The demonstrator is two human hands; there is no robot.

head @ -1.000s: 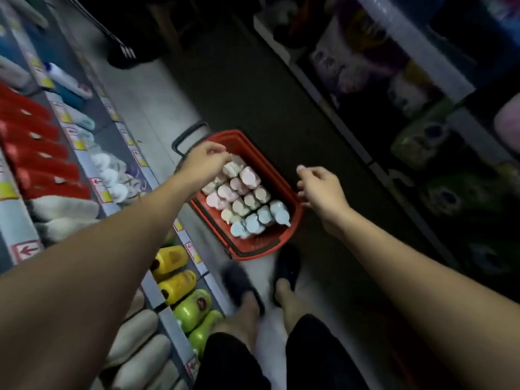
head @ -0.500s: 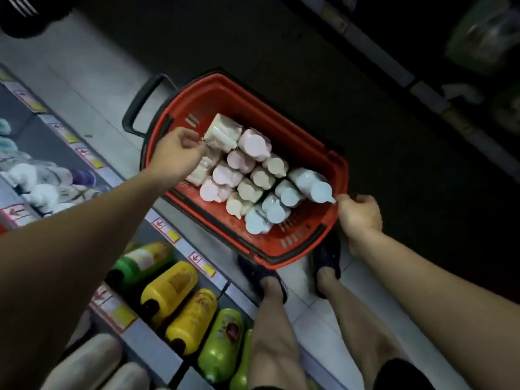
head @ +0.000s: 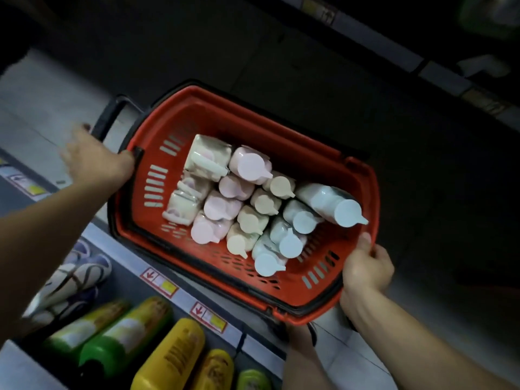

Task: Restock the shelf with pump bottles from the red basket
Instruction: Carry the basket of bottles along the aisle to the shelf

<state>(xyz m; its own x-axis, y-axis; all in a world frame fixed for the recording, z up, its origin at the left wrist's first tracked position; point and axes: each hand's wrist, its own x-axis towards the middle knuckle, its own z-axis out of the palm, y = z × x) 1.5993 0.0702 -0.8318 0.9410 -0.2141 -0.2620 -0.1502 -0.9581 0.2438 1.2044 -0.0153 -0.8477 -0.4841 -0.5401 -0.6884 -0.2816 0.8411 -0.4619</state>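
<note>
We see the red basket (head: 284, 130) held beside the shelf (head: 180, 282), right hand (head: 365, 270) with fingers clamped on its near rim and left hand (head: 94, 161) at the far end, fingers blurred beyond telling, presumably to bring stock within reach. The pump bottles (head: 253, 209) lie packed inside; shelf tags (head: 209, 316) show red arrows, and no writing is legible.

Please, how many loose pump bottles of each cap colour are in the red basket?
Pink-capped plastic pump bottles: 4
Beige-capped plastic pump bottles: 4
Pale blue-capped plastic pump bottles: 4
Total: 12, in the red plastic basket; the wrapped cream packs are not counted.
</note>
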